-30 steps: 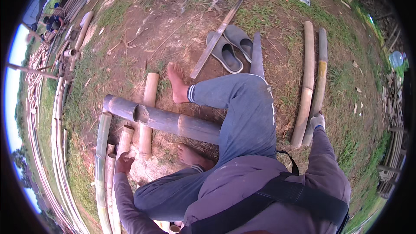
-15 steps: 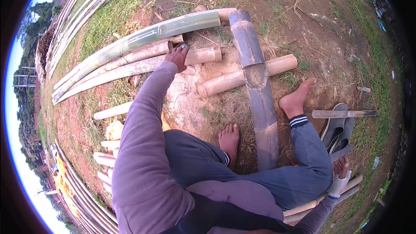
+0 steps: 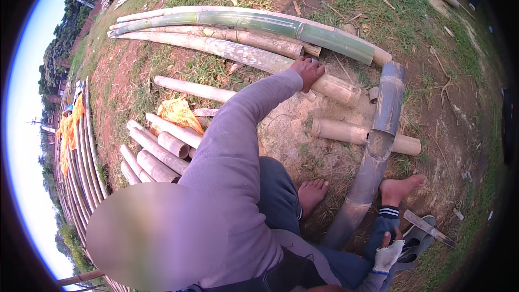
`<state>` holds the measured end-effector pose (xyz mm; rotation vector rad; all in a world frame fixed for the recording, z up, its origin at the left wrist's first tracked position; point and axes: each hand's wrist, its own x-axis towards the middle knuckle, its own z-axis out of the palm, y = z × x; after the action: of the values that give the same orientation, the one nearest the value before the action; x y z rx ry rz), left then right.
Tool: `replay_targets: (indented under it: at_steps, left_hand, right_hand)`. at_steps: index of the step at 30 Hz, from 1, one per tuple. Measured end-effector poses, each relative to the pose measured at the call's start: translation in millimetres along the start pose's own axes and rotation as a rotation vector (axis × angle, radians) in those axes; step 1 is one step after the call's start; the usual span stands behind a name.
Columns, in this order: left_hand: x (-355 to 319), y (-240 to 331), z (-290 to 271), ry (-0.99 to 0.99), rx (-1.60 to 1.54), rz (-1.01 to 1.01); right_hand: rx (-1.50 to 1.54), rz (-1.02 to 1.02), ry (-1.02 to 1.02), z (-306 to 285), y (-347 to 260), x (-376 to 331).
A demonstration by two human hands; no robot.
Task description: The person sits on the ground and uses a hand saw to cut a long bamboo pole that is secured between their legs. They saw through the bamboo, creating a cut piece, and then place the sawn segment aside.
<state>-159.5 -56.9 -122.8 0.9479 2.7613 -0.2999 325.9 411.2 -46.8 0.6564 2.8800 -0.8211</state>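
My left hand (image 3: 308, 73) is closed over a pale, blotchy bamboo pole (image 3: 248, 57) on the ground ahead of me. A small shiny bit shows at its fingers; I cannot make out what it is. My right hand (image 3: 388, 254), in a white glove with bare fingertips, is low on the right beside my shin. Its fingers are bent, and whether they hold anything is hidden. Between my bare feet runs a thick grey bamboo pole (image 3: 359, 189) with a notch (image 3: 380, 143) cut in it. It lies across a short tan bamboo piece (image 3: 340, 131).
A long green bamboo pole (image 3: 243, 20) and others lie beyond my left hand. Short cut bamboo pieces (image 3: 157, 166) and an orange net bag (image 3: 178, 112) are at left. Dark shoes (image 3: 416, 238) and a flat bamboo strip (image 3: 428, 228) are by my right foot.
The view has swung left, so the poles sit farther right in it. My left hand stays on the pale pole. My right hand has come forward, nearer my shin.
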Motion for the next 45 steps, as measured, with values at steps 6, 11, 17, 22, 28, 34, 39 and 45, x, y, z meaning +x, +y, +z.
replay_targets:
  at_steps: [6, 11, 17, 22, 28, 34, 39, 45]
  left_hand:
    - [-74.9, 26.6, -78.3, -0.178, -0.116, 0.191]
    - [-93.0, 112.1, -134.9, -0.228, -0.209, 0.339]
    - [-51.6, 228.1, -193.2, -0.22, -0.569, 0.585]
    - [-25.3, 301.4, -252.7, -0.197, -0.61, 0.609]
    - [-72.9, 83.3, -209.5, -0.104, -0.273, 0.348]
    - [-137.3, -46.7, -89.6, -0.075, -0.15, -0.06]
    - [-119.3, 10.9, -75.1, 0.084, -0.147, -0.002]
    - [-106.2, 141.6, -119.6, 0.149, -0.194, 0.323]
  right_hand:
    - [0.506, -0.045, -0.062, 36.0, -57.2, 35.4]
    - [1.336, 0.134, -0.15, 113.6, -143.2, 67.7]
    - [2.021, 0.112, 0.181, 66.2, -215.8, 63.8]
    - [2.168, 0.23, 0.282, 25.6, -96.6, 110.2]
    - [1.819, 0.498, 0.631, -58.1, 58.9, 159.0]
    - [1.753, 0.432, 0.779, -145.7, 128.4, 201.5]
    - [1.829, 0.531, 0.85, -52.1, 21.6, 171.9]
    - [1.098, 0.171, 0.736, 43.0, -2.8, 127.6]
